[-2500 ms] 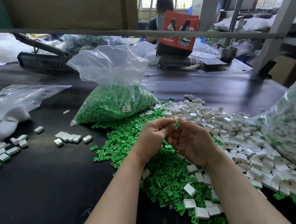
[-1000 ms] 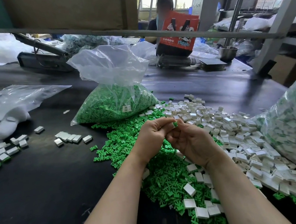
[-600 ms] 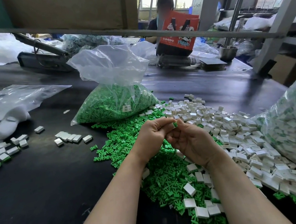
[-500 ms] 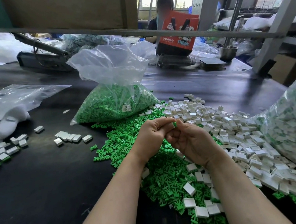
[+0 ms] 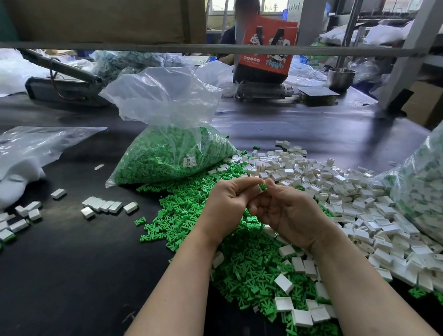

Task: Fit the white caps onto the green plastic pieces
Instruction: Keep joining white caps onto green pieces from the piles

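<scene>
- A green piece (image 5: 263, 187) sits pinched between the fingertips of the left hand (image 5: 227, 204) and right hand (image 5: 287, 211).
- Behind, a clear bag (image 5: 167, 135) holds green pieces.

Left hand (image 5: 228, 204) and right hand (image 5: 288, 212) pinch one green piece (image 5: 262, 186) together — above the green pile (image 5: 241, 261).
</scene>
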A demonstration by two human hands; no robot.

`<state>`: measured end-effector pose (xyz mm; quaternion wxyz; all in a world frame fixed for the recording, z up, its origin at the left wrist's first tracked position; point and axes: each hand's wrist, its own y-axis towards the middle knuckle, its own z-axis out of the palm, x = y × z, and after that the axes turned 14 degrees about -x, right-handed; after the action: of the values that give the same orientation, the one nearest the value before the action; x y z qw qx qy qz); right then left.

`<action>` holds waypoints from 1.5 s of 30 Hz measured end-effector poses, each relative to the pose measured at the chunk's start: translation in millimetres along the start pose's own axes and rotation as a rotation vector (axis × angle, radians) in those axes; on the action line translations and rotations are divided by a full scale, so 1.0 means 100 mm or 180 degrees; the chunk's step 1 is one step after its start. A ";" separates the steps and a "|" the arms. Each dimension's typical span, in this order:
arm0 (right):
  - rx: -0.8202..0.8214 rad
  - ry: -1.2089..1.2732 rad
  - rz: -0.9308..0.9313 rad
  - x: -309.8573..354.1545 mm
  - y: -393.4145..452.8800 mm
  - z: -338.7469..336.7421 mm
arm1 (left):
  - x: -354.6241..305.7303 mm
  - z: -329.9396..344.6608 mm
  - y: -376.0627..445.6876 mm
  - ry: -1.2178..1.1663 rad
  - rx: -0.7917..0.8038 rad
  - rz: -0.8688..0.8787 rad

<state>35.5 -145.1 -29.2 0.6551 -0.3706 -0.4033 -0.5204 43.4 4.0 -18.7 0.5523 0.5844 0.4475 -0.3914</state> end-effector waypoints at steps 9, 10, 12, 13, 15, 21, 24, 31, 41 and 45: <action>-0.0027 -0.0101 0.0035 0.00 0.01 0.01 | 0.03 -0.01 0.01 -0.0106 -0.0090 -0.0113; -0.0078 -0.0154 0.0013 0.00 0.01 0.01 | 0.03 -0.01 0.01 -0.0126 -0.0088 -0.0137; -0.0290 -0.0449 -0.0093 0.03 0.01 0.03 | 0.03 0.00 0.00 -0.0149 -0.0035 -0.0184; -0.0409 -0.0603 -0.0148 0.04 0.01 0.03 | 0.03 0.00 0.01 -0.0137 -0.0018 -0.0191; -0.0596 -0.0785 -0.0241 0.06 0.00 0.05 | 0.03 0.00 0.02 -0.0106 -0.0041 -0.0179; -0.1210 -0.1185 -0.1096 0.09 -0.02 0.12 | 0.01 -0.02 0.01 -0.0425 -0.0084 -0.0308; -0.1435 -0.1413 -0.1476 0.10 -0.02 0.13 | 0.01 0.00 0.01 -0.0401 -0.0109 -0.0276; -0.1634 -0.0983 -0.1098 0.10 -0.01 0.10 | 0.02 0.00 0.02 -0.0895 -0.0244 -0.0606; -0.1429 -0.1135 -0.1148 0.05 -0.01 0.12 | 0.04 0.01 -0.01 -0.0861 -0.0473 -0.0638; -0.1389 -0.1257 -0.1246 0.03 -0.02 0.12 | 0.07 0.00 -0.02 -0.0847 -0.0468 -0.0665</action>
<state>32.1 -135.3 -21.3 0.3577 -0.5111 -0.4649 -0.6283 43.8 5.0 -25.6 0.6042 0.4358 0.4562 -0.4867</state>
